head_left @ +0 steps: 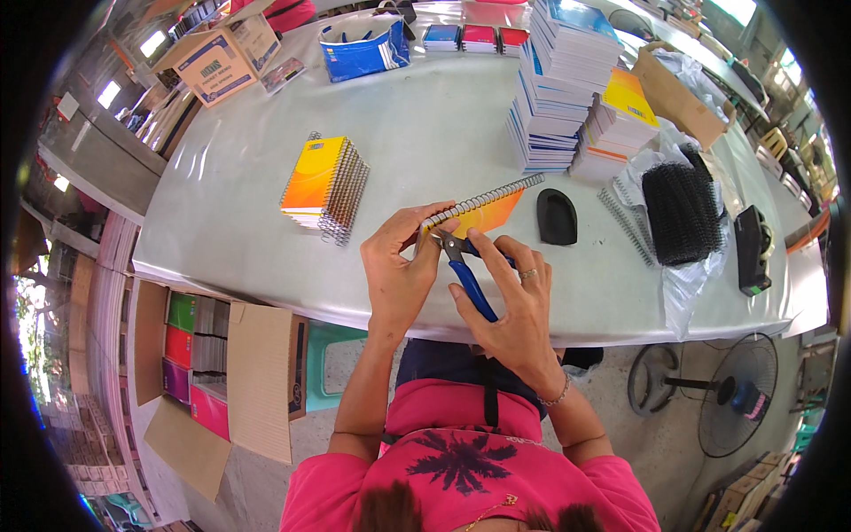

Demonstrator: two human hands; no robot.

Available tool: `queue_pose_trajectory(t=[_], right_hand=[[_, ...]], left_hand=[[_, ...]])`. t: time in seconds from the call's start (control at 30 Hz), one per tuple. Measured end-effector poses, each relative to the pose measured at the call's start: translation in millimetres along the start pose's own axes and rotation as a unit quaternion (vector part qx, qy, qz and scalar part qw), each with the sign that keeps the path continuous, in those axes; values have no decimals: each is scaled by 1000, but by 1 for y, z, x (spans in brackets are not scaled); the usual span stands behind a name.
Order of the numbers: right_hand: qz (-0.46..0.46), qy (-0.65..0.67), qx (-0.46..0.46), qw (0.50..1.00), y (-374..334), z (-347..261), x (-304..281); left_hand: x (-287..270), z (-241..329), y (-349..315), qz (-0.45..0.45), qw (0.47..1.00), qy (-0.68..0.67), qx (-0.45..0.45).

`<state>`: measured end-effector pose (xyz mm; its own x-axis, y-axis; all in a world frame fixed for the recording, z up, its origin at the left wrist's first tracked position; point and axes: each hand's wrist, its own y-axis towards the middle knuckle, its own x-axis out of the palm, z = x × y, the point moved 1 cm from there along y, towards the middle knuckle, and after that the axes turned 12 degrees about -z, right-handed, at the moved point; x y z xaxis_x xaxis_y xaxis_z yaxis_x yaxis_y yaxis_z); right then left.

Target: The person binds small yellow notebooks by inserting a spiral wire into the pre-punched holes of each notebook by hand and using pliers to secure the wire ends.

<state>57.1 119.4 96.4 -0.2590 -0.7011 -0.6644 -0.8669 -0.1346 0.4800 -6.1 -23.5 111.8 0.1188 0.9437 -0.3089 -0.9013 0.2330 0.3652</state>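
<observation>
My left hand (397, 262) grips one end of a spiral notebook (493, 215) with an orange-yellow cover, tilted above the table with its wire coil along the upper edge. In my right hand (517, 312) is a pair of blue-handled cutting pliers (471, 289), the handles lying between thumb and fingers. The jaws touch or nearly touch the coil's end beside my left fingertips; the exact contact is too small to tell. To the left, a stack of matching spiral notebooks (321, 174) sits on the table. A black shallow tray (557, 218) lies right of the held notebook.
Tall piles of unbound books (567, 97) rise at back right. Nearer are loose wire coils (626, 227), a bundle of black coils (681, 213) on plastic and a tape dispenser (753, 252). An open carton (259, 372) of notebooks stands below left; a fan (737, 395) is below right.
</observation>
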Motion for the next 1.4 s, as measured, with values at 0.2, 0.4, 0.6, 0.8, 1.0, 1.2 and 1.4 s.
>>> queue_pose_trajectory(t=[0.2, 0.4, 0.6, 0.8, 1.0, 1.2, 1.4], right_hand=[[13, -20, -9, 1000, 1, 0, 2], [-67, 214, 45, 974, 2, -8, -4], [-311, 685, 206, 625, 9, 5, -16], [2, 119, 167, 979, -9, 57, -21], [89, -206, 309, 924, -47, 134, -51], [57, -235, 348, 906, -60, 148, -47], [61, -250, 322, 911, -63, 152, -44]], left_hand=[[1, -3, -1, 10, 1000, 25, 2], [3, 2, -5, 56, 993, 81, 60], [1, 2, -8, 56, 990, 117, 53], [-56, 6, 21, 182, 983, 28, -18], [-145, -45, 54, 346, 936, 16, 58], [-143, -81, 49, 358, 921, 124, -91], [-157, -119, 40, 354, 924, 138, -45]])
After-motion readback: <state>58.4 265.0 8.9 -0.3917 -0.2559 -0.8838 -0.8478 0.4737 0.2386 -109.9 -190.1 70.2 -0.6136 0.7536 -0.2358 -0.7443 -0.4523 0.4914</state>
